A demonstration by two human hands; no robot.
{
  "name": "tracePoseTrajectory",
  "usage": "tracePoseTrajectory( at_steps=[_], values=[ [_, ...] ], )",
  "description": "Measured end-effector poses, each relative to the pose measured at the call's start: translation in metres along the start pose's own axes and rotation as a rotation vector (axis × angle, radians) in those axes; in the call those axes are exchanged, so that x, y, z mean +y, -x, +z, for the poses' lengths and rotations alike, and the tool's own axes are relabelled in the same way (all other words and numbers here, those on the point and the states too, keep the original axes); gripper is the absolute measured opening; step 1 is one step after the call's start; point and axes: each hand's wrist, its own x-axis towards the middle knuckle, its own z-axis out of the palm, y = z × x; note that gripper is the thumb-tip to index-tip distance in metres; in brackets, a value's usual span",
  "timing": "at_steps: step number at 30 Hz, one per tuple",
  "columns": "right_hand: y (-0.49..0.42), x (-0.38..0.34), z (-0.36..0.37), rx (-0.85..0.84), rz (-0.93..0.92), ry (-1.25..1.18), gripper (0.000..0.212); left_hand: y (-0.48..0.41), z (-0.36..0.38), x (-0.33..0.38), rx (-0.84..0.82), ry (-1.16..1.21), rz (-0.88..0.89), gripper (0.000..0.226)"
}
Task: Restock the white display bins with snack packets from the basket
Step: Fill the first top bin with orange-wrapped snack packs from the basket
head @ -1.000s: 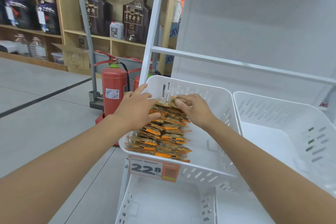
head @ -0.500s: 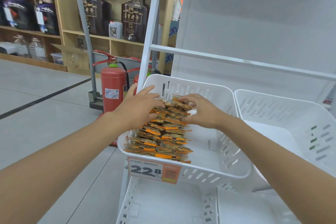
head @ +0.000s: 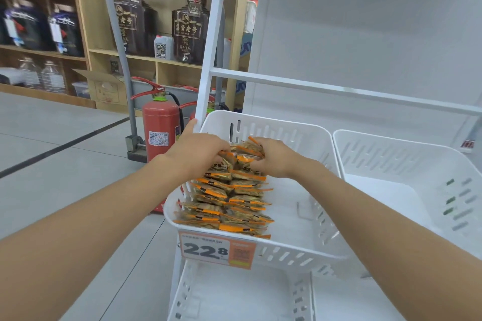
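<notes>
White plastic sits nearest: a lower bin point(head: 234, 294) under an orange-and-white price tag point(head: 216, 249), which is clipped to the near rim of the display bin point(head: 300, 247) being filled. Inside that bin the snack packets point(head: 227, 203), orange-edged, lie overlapped in two rows along its left half, running from the near wall toward the far one. The right half of its floor has none. At the far end of the rows both hands meet. The left hand point(head: 198, 154) has its fingers curled down over the last packets, with one finger sticking up by the bin's far left corner. The right hand point(head: 276, 159) curls round a small bunch, orange edges poking out above the knuckles. I'd judge this to be the placing step, seating and squaring the far packets. The next move calls for letting go without dragging the rows, then a trip to the basket, which is nowhere in view. Just right stands a second bin point(head: 391, 154). Farther off to the left are a red fire extinguisher point(head: 160, 125), a grey trolley handle point(head: 122, 47) and dark jars point(head: 189, 26) on wooden shelves
</notes>
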Motion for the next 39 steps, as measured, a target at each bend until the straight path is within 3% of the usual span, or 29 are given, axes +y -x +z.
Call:
tracePoseTrajectory(
  at_steps=[3,6,9,13,16,20,25,32,36,39],
  values=[
    [0.004,0.005,-0.002,-0.093,0.017,-0.092,0.04,0.01,-0.009,-0.001,-0.001,0.038,-0.021,0.016],
    [0.012,0.004,0.001,-0.145,0.067,-0.282,0.051,0.015,-0.008,0.003,-0.015,0.106,-0.046,0.031],
    [0.009,0.001,0.011,-0.043,-0.018,-0.169,0.048,0.015,-0.008,0.002,-0.061,0.086,-0.064,0.057],
    [0.003,0.001,0.019,0.041,-0.042,-0.094,0.054,0.016,-0.01,0.004,-0.09,-0.034,-0.012,0.044],
    [0.005,-0.002,0.02,0.01,-0.025,-0.108,0.056,0.018,-0.012,0.004,-0.087,-0.116,-0.022,0.047],
    [0.008,0.003,0.024,0.065,0.064,-0.129,0.097,0.018,-0.009,0.005,-0.072,-0.164,-0.039,0.047],
    [0.015,0.0,0.026,0.028,0.059,-0.093,0.102,0.021,-0.008,0.002,-0.047,-0.039,-0.058,0.051],
    [0.065,-0.019,0.003,0.176,0.07,-0.084,0.071,0.057,-0.043,0.027,0.043,0.228,-0.218,0.048],
    [0.137,-0.052,-0.006,0.28,-0.03,-0.05,0.041,0.106,-0.078,0.071,0.097,0.391,-0.249,0.034],
    [0.204,-0.071,0.006,0.385,-0.016,-0.055,0.032,0.155,-0.087,0.118,0.11,0.575,-0.258,0.018]
  ],
)
